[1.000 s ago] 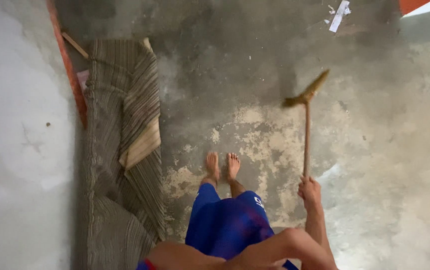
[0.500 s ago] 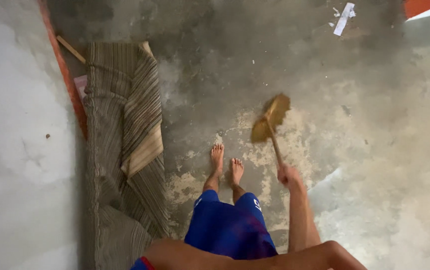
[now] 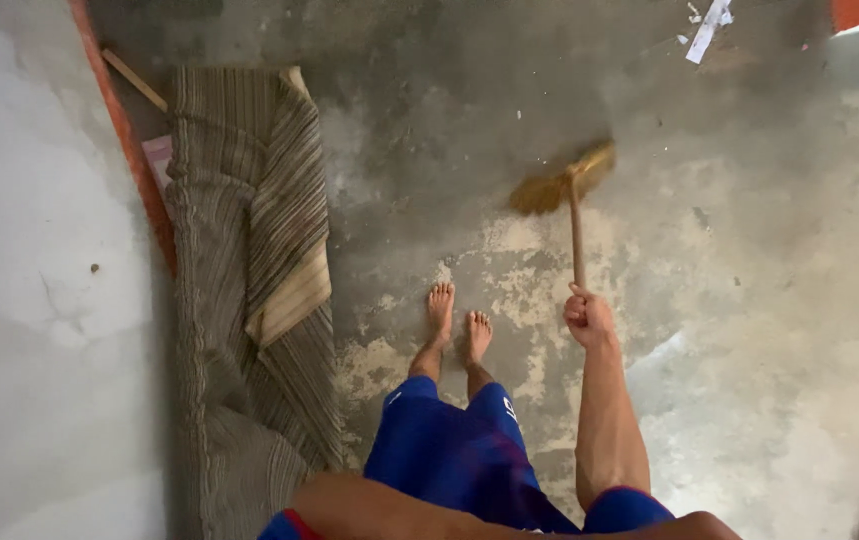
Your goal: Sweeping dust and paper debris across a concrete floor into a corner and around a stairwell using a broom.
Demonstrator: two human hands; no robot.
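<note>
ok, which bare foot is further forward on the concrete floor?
The left bare foot, nearer the striped rug; its toes reach higher in frame than the right bare foot, nearer the broom-holding right hand.

One head-worn camera looks steeply down from standing height at the concrete floor [image 3: 749, 250] and bare feet [image 3: 454, 320]

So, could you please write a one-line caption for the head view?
Right hand grips a short broom above a worn concrete floor, bare feet beside a striped mat.
</note>
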